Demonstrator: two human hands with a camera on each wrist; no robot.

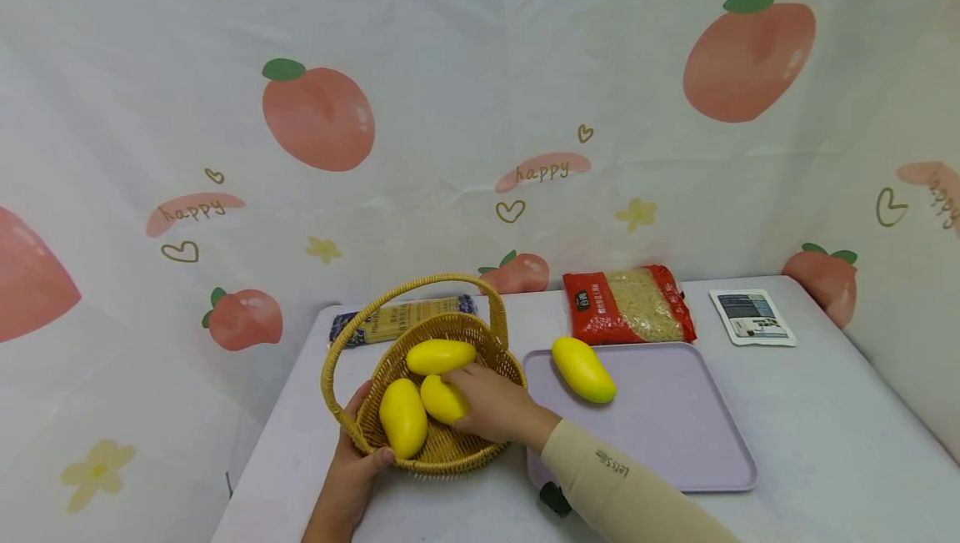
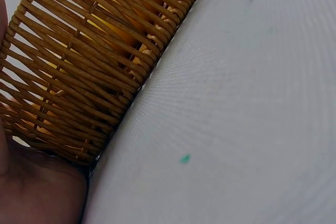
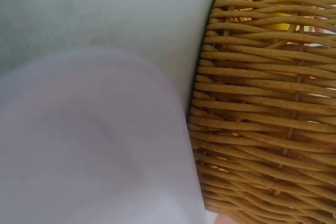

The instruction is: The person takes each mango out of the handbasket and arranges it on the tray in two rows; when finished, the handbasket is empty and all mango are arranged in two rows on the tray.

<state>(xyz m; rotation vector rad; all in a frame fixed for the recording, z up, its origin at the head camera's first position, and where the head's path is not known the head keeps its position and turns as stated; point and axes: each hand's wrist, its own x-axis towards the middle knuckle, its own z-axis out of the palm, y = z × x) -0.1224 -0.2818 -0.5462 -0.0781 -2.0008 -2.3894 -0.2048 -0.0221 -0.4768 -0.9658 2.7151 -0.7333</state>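
A woven wicker basket with a tall hooped handle stands on the table. Its left rim is held by my left hand, thumb over the edge and fingers around the outside. Reaching inside, my right hand grips a yellow mango, whose right end the fingers cover. Two more mangoes lie in the basket, one at the left and one toward the back. In the left wrist view, the palm lies against the wicker wall. The right wrist view shows only the basket's outer side.
A lilac tray sits right beside the basket, with another mango on it. Behind are a noodle pack, a red bag with a clear window and a flat white packet. A printed curtain hangs behind the table.
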